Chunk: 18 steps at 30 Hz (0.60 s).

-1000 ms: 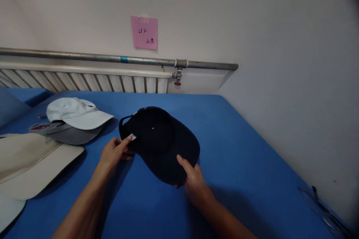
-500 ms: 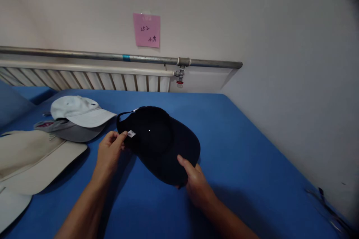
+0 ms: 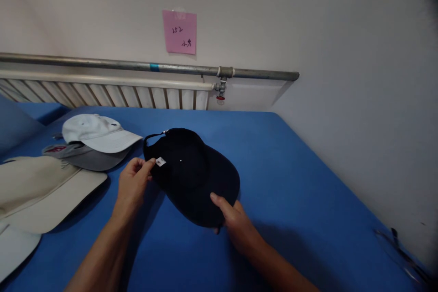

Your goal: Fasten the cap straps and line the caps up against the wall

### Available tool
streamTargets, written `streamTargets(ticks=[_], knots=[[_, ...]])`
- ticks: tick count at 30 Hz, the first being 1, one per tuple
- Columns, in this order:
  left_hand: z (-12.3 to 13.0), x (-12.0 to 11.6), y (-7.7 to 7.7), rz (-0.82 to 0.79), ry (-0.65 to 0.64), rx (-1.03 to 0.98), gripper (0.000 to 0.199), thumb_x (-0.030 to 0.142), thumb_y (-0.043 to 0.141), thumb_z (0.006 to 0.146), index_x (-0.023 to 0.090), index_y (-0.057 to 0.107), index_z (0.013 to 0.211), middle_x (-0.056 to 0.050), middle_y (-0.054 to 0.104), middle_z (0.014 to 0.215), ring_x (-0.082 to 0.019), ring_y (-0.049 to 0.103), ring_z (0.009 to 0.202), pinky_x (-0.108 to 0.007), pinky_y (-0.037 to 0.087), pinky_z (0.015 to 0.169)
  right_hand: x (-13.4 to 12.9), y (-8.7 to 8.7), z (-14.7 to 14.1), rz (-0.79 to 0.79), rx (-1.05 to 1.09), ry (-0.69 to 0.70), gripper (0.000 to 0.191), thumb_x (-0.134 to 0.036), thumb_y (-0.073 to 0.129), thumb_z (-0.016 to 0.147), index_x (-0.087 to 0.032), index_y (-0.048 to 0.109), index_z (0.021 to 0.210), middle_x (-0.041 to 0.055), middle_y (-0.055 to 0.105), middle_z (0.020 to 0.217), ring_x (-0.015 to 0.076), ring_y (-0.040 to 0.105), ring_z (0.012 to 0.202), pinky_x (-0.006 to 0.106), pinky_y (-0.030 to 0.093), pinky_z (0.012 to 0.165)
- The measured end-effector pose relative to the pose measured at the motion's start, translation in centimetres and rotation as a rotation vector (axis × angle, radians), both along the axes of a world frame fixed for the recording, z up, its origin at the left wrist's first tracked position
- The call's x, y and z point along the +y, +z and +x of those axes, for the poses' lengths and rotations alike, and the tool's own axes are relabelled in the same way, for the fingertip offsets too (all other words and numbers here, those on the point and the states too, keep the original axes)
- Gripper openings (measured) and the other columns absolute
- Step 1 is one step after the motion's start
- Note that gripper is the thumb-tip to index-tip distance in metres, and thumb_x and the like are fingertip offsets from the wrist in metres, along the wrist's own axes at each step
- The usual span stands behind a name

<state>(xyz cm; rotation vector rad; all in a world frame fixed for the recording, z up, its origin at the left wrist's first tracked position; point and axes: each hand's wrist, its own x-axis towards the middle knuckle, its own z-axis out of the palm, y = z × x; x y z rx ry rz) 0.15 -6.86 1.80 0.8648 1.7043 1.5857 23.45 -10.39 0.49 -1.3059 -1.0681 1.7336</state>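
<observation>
Between my hands is a dark baseball cap (image 3: pixel 186 164), tilted so that its hollow inside faces me. My left hand (image 3: pixel 135 178) pinches the cap's rear edge beside a small white label (image 3: pixel 160 161). My right hand (image 3: pixel 236 221) grips the brim, its thumb on the near face and the other fingers mostly hidden behind. A strap with a metal buckle (image 3: pixel 165 132) shows at the back of the cap. Left of it lie a white cap (image 3: pixel 99 132), a grey cap (image 3: pixel 97 159) under that one, and a beige cap (image 3: pixel 44 196).
Everything lies on a blue-covered surface (image 3: pixel 273 155). Another pale cap (image 3: pixel 15 248) sits at the lower left. A radiator (image 3: pixel 137 96), a metal pipe (image 3: pixel 112 64) and a red-handled valve (image 3: pixel 221 97) line the back wall. Glasses (image 3: pixel 404 253) rest near the right wall.
The dark cap's brim and my right hand have shifted slightly left. My left hand stays at the cap's rear edge. The camera view has moved a little.
</observation>
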Motion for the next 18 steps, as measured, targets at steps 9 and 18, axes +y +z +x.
streamTargets(ticks=[9,18], knots=[[0.5,-0.7,0.5,0.125,0.17,0.532,0.016,0.034,0.065,0.075,0.023,0.056,0.083,-0.002,0.058,0.083,-0.021,0.057,0.081,-0.034,0.044,0.077,-0.3,0.1,0.0,0.033,-0.059,0.022,0.037,-0.047,0.057,0.085,-0.017,0.062,0.064,0.0012,0.056,0.05,0.0142,0.052,0.045,0.027,0.041,0.046],[2.0,-1.4,0.1,0.132,-0.257,0.822,0.017,0.027,0.055,0.078,0.023,0.07,0.086,-0.009,0.071,0.088,-0.032,0.062,0.089,-0.045,0.04,0.086,-1.0,0.6,0.4,0.278,-0.098,0.033,0.024,-0.041,0.06,0.086,-0.022,0.07,0.096,0.0069,0.071,0.099,0.0233,0.065,0.096,0.037,0.049,0.089]])
